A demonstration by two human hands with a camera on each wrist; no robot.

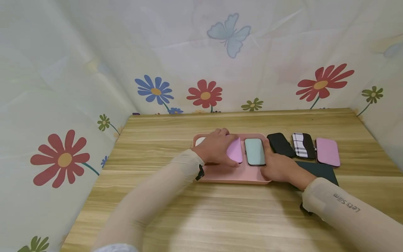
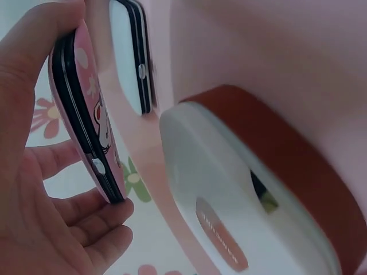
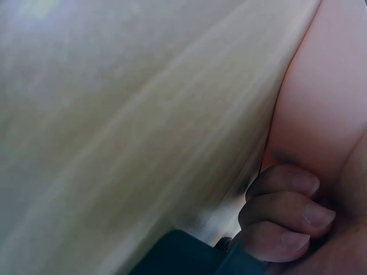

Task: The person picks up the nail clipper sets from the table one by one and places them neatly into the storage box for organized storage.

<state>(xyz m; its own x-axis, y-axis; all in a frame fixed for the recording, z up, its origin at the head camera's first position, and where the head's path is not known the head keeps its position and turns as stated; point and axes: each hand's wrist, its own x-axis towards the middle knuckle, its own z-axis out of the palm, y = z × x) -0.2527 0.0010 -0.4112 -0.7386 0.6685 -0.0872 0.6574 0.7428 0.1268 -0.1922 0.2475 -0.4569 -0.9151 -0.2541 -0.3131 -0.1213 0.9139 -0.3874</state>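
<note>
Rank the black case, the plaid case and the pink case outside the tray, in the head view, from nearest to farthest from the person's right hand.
From the right hand:
1. Black case, just right of the tray.
2. Plaid case, next rightward.
3. Pink case, far right.

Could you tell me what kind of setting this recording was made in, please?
Probably a small staged tabletop booth rather than a lived-in room: a wooden table is walled on three sides by a flower-and-butterfly printed cloth, and phone cases lie in a neat row beside a pink tray.
</note>
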